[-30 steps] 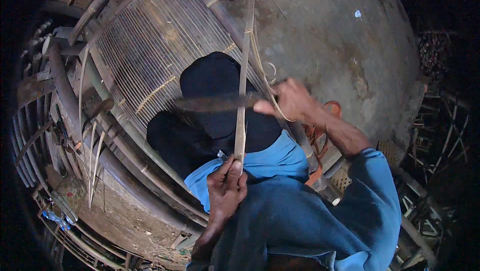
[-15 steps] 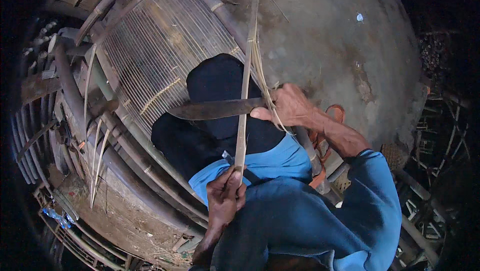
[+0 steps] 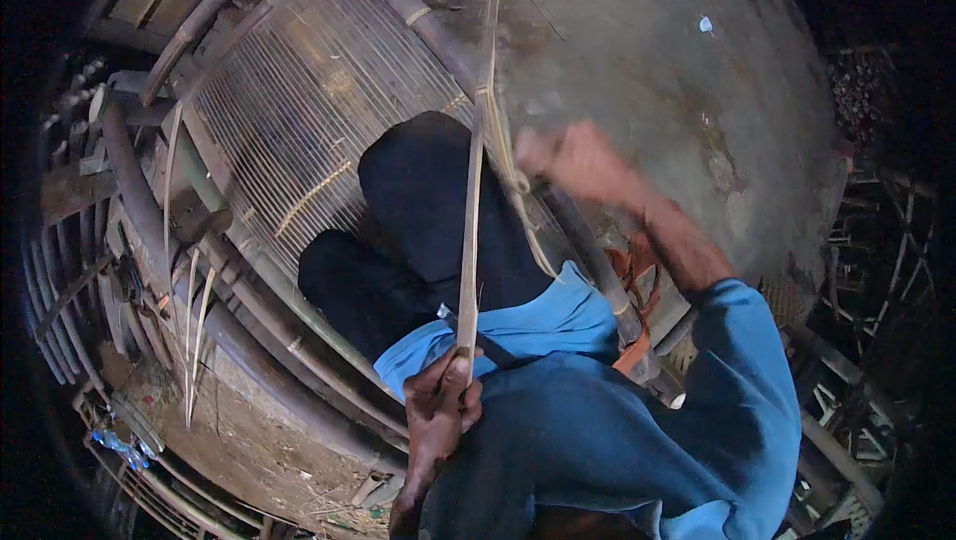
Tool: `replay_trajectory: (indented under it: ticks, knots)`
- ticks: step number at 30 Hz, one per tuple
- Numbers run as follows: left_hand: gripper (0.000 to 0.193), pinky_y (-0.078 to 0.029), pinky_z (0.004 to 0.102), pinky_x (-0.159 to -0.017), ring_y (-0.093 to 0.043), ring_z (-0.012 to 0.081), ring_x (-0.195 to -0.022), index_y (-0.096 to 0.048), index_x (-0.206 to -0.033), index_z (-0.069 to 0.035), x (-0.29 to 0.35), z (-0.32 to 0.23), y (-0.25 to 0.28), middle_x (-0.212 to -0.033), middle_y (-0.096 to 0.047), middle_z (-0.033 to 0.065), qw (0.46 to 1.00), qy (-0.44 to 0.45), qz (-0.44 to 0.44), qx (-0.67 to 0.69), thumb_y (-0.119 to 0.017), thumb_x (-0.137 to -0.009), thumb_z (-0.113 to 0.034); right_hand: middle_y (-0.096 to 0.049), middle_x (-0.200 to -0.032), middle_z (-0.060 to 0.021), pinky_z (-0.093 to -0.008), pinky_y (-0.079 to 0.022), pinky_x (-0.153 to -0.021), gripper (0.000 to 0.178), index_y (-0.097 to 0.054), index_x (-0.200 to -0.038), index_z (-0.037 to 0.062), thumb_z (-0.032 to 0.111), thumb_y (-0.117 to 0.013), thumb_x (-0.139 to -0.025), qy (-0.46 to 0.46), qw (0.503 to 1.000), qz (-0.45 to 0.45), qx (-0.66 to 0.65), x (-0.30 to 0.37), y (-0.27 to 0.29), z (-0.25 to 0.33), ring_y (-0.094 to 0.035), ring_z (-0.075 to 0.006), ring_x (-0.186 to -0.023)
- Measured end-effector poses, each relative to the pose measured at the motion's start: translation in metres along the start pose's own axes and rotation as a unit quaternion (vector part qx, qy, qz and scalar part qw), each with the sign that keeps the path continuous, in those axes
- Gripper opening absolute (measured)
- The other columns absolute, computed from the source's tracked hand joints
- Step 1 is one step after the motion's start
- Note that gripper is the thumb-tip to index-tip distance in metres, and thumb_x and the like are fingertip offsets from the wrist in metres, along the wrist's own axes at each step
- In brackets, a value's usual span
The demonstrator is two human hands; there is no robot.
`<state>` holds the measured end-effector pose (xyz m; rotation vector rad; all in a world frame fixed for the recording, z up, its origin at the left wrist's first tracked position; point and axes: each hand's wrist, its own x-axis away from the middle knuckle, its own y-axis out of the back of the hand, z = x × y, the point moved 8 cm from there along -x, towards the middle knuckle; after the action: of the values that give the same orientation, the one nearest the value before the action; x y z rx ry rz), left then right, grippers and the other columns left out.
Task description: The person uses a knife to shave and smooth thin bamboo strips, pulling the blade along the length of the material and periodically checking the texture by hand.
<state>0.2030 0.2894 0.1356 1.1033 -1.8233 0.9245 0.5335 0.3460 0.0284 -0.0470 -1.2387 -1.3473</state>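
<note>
L hand [image 3: 436,406] grips strip [image 3: 472,226], long axis fwd.

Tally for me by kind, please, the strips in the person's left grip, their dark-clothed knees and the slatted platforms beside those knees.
Long, pale, flat strip in the left grip: 1
Black-clothed knees: 2
Brown slatted platform: 1
Total: 4

The floor [image 3: 637,52] is grey and stained, and one small white scrap [image 3: 706,24] lies on it. To the left there is a platform [image 3: 309,72] of thin, parallel slats, bordered by thick poles [image 3: 267,381]. Beyond them, the ground [image 3: 244,440] is brown earth. At the right, sticks and poles [image 3: 838,373] fade into deep darkness; the light is weak.
</note>
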Motion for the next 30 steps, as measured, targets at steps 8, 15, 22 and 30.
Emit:
replay_trajectory:
  ticks: [8,15,22,30]
  knots:
    - [0.028,-0.028,0.0235,-0.038,-0.040,0.0081,-0.043,-0.066,-0.114,-0.001,-0.013,-0.005,-0.013,-0.063,-0.048,0.0019,0.990,0.052,0.051,0.121,-0.056,-0.104,-0.025,-0.059,-0.058,-0.0224,-0.0481,-0.052,-0.061,0.066,-0.074,-0.083,0.0003,0.066,-0.065,-0.084,0.223,0.970,-0.021,0.090,0.056,-0.019,0.055,-0.063,-0.0372,-0.055]
    - [0.031,-0.028,0.0253,-0.038,-0.037,0.0094,-0.040,-0.062,-0.121,-0.002,-0.011,0.014,0.000,-0.061,-0.045,0.0011,0.975,0.072,0.113,0.177,-0.051,-0.106,-0.027,-0.056,-0.059,-0.0248,-0.0480,-0.049,-0.059,0.073,-0.066,-0.072,-0.0046,0.067,-0.061,-0.086,0.091,0.990,-0.075,-0.077,-0.007,0.017,0.007,-0.055,-0.0348,-0.054]
    - [0.033,-0.027,0.0256,-0.036,-0.036,0.0085,-0.039,-0.060,-0.120,0.000,-0.025,-0.007,-0.012,-0.059,-0.042,-0.0003,0.981,0.051,0.101,0.154,-0.049,-0.106,-0.028,-0.055,-0.055,-0.0220,-0.0462,-0.046,-0.054,0.070,-0.068,-0.074,-0.0048,0.064,-0.065,-0.087,0.198,0.980,-0.012,-0.013,0.034,-0.013,0.038,-0.052,-0.0310,-0.048]
    - [0.036,-0.028,0.0254,-0.038,-0.037,0.0084,-0.040,-0.061,-0.120,0.000,-0.006,-0.002,-0.012,-0.060,-0.043,0.0001,0.994,0.054,0.090,0.039,-0.052,-0.105,-0.032,-0.056,-0.055,-0.0224,-0.0476,-0.046,-0.055,0.069,-0.070,-0.072,-0.0022,0.065,-0.065,-0.086,0.037,0.995,-0.095,-0.007,-0.015,0.038,-0.006,-0.055,-0.0311,-0.049]
